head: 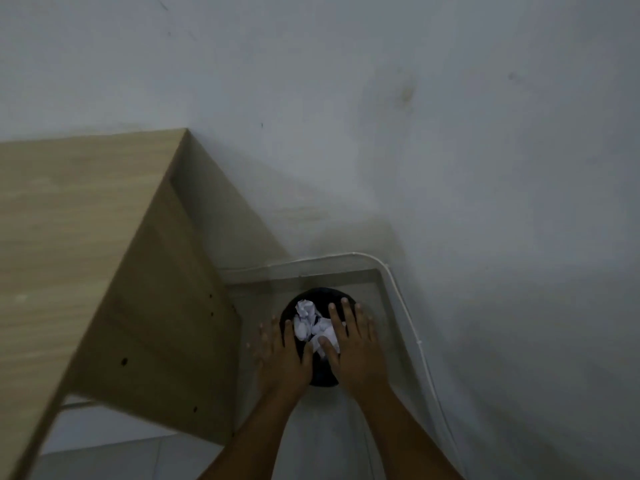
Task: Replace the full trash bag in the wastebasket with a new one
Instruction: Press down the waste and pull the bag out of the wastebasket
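wall [381, 116]: grey, scuffed | desk [69, 237]: light wood, left | floor [114, 459]: pale tile | light: dim

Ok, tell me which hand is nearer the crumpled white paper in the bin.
Right. The right hand reaches over the wastebasket, thumb and fingers spread across the crumpled paper. The left hand sits by the bin's left rim, beside the paper.

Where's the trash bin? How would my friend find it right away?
Look for the big wooden desk on the left, then the floor corner beside it, against the grey wall. The wastebasket sits there: small, round and black, stuffed with crumpled white paper, the only dark thing around.
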